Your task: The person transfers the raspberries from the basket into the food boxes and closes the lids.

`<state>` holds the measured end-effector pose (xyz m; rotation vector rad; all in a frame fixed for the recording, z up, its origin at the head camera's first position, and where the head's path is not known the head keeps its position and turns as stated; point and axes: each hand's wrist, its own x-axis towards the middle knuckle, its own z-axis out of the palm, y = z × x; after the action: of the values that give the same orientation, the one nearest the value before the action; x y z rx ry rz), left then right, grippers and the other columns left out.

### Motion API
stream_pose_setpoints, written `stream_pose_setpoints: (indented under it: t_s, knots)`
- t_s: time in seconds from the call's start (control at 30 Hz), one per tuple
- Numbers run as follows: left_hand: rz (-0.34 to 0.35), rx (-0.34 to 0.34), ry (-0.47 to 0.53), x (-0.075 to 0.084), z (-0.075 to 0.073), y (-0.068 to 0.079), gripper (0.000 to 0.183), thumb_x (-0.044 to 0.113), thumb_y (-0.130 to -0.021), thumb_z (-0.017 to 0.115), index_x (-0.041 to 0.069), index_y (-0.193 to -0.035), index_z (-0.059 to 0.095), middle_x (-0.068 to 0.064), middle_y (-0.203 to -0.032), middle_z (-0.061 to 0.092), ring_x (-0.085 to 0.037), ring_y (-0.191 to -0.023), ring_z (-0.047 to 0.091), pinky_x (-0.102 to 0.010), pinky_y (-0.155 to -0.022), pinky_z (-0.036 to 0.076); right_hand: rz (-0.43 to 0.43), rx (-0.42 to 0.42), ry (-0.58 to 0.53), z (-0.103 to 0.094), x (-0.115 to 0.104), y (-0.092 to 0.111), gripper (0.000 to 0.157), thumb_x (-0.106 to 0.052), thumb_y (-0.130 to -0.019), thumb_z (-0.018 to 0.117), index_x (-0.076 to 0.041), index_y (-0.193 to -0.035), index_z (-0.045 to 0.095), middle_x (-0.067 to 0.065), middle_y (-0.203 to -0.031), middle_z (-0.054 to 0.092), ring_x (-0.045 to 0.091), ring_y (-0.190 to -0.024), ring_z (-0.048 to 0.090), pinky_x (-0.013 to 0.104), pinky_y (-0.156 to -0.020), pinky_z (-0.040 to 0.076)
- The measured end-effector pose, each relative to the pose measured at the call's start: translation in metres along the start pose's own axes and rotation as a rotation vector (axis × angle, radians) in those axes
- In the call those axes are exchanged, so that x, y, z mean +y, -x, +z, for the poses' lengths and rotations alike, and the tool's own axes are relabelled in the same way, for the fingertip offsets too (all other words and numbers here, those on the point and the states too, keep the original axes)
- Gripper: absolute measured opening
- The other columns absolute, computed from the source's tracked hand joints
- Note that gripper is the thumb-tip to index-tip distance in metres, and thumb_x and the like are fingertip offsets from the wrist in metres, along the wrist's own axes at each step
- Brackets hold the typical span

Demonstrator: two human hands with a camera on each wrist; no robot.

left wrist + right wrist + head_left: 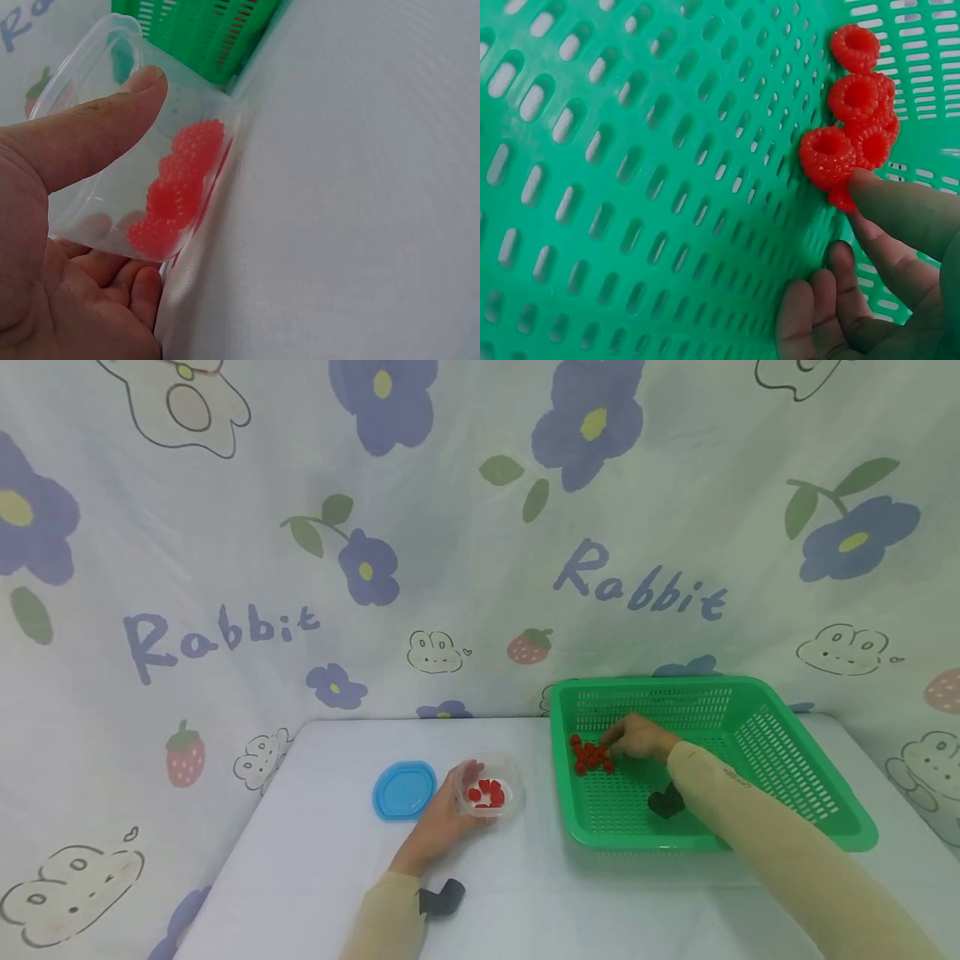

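Observation:
My left hand (pixel 442 820) holds a clear plastic container (pixel 512 777) upright on the white table. In the left wrist view the thumb (pixel 112 124) lies along the container's side, with other fingers around the far side. Several red raspberries (pixel 187 169) rest at the bottom of the container. Inside the green basket (pixel 637 842), my right hand (pixel 636 739) reaches to a cluster of raspberries (pixel 590 757) near the left wall. Seen from the right wrist, its thumb and index finger pinch a raspberry (pixel 841 197) at the cluster's edge, mostly hidden; the other fingers curl beneath.
A blue lid (pixel 405 791) lies flat on the table (pixel 315 860) to the left of the container. The basket's raised, slotted walls stand around the right hand. A printed cloth (pixel 465 568) hangs behind the table.

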<state>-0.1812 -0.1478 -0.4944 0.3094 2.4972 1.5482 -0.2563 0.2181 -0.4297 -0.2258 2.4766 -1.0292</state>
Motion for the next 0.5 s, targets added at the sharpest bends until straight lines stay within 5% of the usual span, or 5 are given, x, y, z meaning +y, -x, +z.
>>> stream_pose_setpoints:
  t_s: [0.5]
  knots:
    - [0.004,0.002,0.006,0.0027,-0.0004,0.0029,0.096,0.032,-0.078,0.088,0.024,-0.156,0.032,0.007,-0.153,0.044,-0.026,-0.145,0.035,-0.061,-0.112,0.034,-0.042,0.001,-0.066,-0.0082,-0.0009,0.0001,0.042,-0.022,-0.102,0.057,0.005,-0.134,0.058,0.028,-0.14,0.052,0.048,-0.13,0.047,0.057,-0.101,0.046]
